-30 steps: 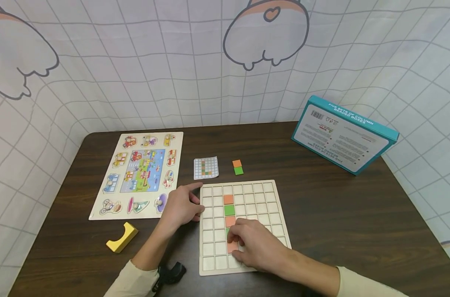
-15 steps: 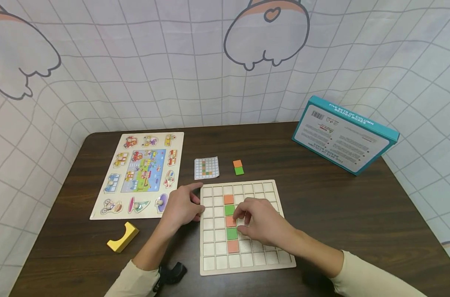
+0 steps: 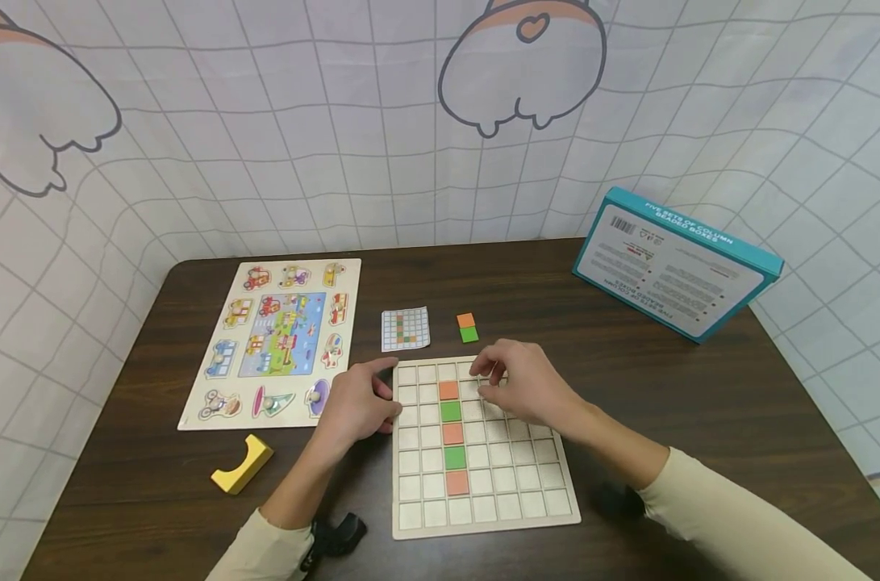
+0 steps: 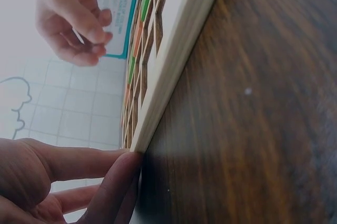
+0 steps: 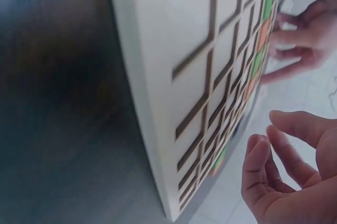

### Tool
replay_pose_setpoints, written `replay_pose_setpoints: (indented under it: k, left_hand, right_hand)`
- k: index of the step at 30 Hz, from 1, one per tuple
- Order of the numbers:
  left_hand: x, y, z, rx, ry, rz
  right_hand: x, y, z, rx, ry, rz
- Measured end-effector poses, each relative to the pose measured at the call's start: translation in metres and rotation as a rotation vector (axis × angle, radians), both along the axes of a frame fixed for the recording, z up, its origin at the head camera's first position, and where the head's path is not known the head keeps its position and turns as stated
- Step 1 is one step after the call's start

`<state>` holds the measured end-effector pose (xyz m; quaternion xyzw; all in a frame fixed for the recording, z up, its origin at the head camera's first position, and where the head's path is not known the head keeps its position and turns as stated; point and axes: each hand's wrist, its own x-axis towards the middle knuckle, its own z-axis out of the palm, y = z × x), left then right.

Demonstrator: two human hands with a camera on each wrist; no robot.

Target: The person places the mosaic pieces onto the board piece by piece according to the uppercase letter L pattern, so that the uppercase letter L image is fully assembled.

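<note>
In the head view my left hand (image 3: 357, 401) rests at the left side of a pale wooden grid board (image 3: 515, 504), fingertips touching its edge near the upper left corner. The left wrist view shows extended fingers (image 4: 87, 162) against that rim. Above the board's upper middle hovers my right hand (image 3: 523, 383), fingers loosely bent with nothing between them. One column of the grid holds three orange tiles (image 3: 457, 482) and two green tiles (image 3: 455, 457), alternating. Just beyond the board lie a loose orange tile (image 3: 465, 319) and a green tile (image 3: 469, 334), edge to edge.
A small printed pattern card (image 3: 406, 329) lies behind the board. To the left are a vehicle knob puzzle (image 3: 338, 282) and a yellow arched block (image 3: 242, 466). A teal-edged box (image 3: 675, 266) leans at the back right, before a gridded curtain (image 3: 323, 161).
My right hand has lifted off the lowest orange tile and moved away up the board towards the loose tiles, uncovering the tile column. The left hand has stayed at the board's edge.
</note>
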<state>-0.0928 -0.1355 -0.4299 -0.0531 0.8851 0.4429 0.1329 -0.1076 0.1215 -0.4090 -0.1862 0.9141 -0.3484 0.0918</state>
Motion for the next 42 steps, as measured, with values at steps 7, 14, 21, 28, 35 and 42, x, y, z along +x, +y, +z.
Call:
replay_pose_setpoints:
  k: [7,14,21,28,35,42]
  left_hand:
    - [0.000,0.000,0.000,0.002,-0.003,0.000]
    - [0.001,0.000,-0.002,0.010,0.009,-0.005]
    - [0.000,0.001,-0.001,0.013,0.007,-0.009]
    - [-0.001,0.001,0.000,0.012,-0.005,0.001]
    - [0.000,0.000,0.000,0.007,-0.007,0.011]
    - [-0.001,-0.001,-0.001,0.002,-0.008,0.011]
  right_hand:
    - [-0.028,0.004,-0.004,-0.014,-0.008,-0.025]
    - [-0.054,0.004,-0.013,-0.031,0.004,-0.048]
    - [-0.068,0.000,-0.019,-0.027,0.006,-0.064]
    - [-0.073,-0.005,-0.020,-0.003,-0.015,-0.075]
    - [-0.074,-0.007,-0.025,0.029,-0.014,-0.078]
    - [-0.072,-0.008,-0.028,0.015,-0.011,-0.082]
